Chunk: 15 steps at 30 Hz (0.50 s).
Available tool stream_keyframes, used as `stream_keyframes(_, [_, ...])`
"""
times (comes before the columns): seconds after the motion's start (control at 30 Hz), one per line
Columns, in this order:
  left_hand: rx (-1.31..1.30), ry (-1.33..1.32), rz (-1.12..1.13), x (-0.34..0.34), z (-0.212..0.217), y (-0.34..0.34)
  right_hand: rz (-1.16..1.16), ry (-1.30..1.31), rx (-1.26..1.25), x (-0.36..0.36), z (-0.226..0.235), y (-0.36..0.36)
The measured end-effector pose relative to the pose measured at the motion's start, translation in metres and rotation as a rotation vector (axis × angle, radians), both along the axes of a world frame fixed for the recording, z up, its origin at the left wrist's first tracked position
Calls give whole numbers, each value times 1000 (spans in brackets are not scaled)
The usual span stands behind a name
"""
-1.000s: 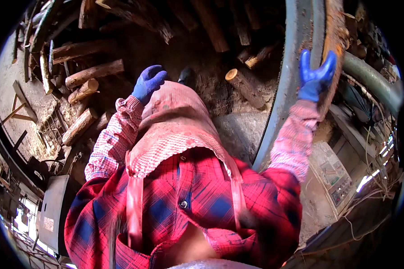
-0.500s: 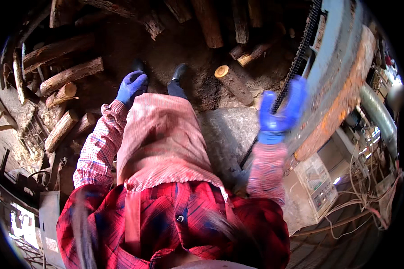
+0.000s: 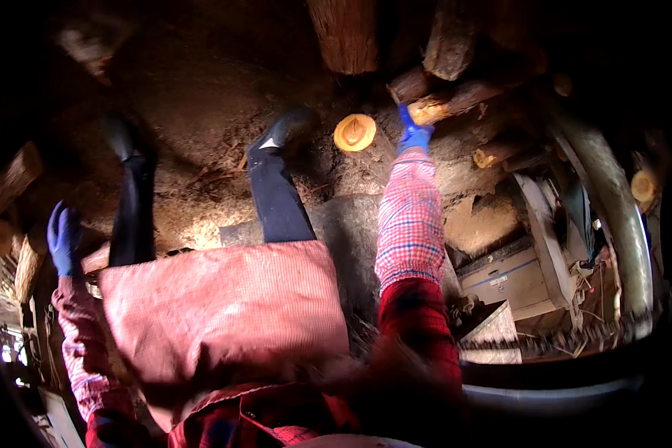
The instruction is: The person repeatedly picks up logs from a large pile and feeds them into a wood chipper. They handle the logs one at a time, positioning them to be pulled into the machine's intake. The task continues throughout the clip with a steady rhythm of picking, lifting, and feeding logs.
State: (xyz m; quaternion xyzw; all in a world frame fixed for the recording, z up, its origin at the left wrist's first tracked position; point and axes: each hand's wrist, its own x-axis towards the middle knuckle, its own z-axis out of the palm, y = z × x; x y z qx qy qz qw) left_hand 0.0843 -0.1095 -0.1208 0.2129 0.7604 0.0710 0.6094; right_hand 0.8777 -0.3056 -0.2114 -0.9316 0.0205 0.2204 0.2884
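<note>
Right hand (image 3: pixel 415 137): blue-gloved, at the end of an outstretched checked sleeve (image 3: pixel 407 216), close to the near end of the pale-ended log (image 3: pixel 459 103). 1 digit points upward, apart from the others, which are foreshortened; how wide the grip stands, and whether glove meets wood, cannot be told.
Pale-ended log: just beyond the right hand, its yellow cut end toward the wearer, its barked length running into shadow at upper right. A short log (image 3: pixel 411 84) lies beside it.
Round-sawn log (image 3: pixel 355 132): on the ground between the right boot (image 3: pixel 291 123) and the right hand; its cut face is turned up toward the view.
Left hand (image 3: pixel 65 237): blue-gloved, well out to the left, fingers extended with a narrow gap; nothing shows in it. A barked log (image 3: pixel 28 270) is near it.
Apron (image 3: pixel 224 299): pink, spread across the lap above 2 dark trouser legs (image 3: pixel 278 196).
Reach for wood: the step in hand appears to be a right-handed approach to the pale-ended log, with no lift evident.
Grip on wood: a pick-up would call for spreading the right fingers around the bark and securing the end; a heavy piece might need both hands.
</note>
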Motion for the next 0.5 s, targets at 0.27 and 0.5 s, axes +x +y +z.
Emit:
stream_keyframes(0.27, [18,209,-331,-46,-48,-49,65,-119,68,52,-23,-33])
stream_keyframes(0.5, [-24,163,-178,-34,-12,-41,-337,498,446,-5,43,13])
